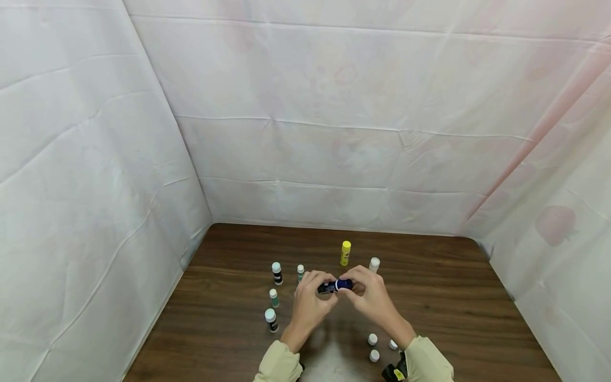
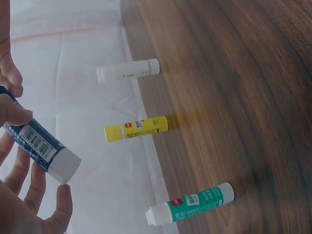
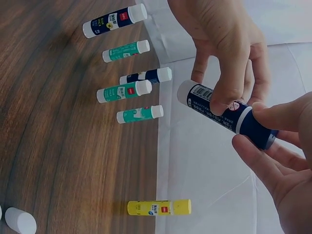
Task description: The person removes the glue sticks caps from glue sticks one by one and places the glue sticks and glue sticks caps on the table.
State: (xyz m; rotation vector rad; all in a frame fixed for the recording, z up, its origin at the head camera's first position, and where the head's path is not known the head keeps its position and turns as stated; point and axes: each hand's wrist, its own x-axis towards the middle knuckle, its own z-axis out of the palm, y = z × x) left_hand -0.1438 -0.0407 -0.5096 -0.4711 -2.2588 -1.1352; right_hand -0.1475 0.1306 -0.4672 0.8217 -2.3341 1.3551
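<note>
Both hands hold a dark blue glue stick [image 1: 329, 287] above the middle of the table. My left hand [image 1: 310, 300] grips its labelled body; the white base end shows in the left wrist view. My right hand [image 1: 374, 300] pinches the dark blue cap end between thumb and fingers, and in the right wrist view a white band [image 3: 243, 120] lies between the two grips. Just beyond the hands stand a yellow glue stick [image 1: 345, 254] and a white one [image 1: 374, 264]. A green glue stick [image 2: 195, 204] stands upright near the left hand.
Left of the hands stand several white-topped glue sticks, among them a dark blue one [image 1: 271, 321] and a green one [image 1: 274, 298]. Small white caps [image 1: 373, 339] lie by the right forearm. White cloth walls [image 1: 334, 159] enclose the wooden table [image 1: 444, 297] at the back and sides.
</note>
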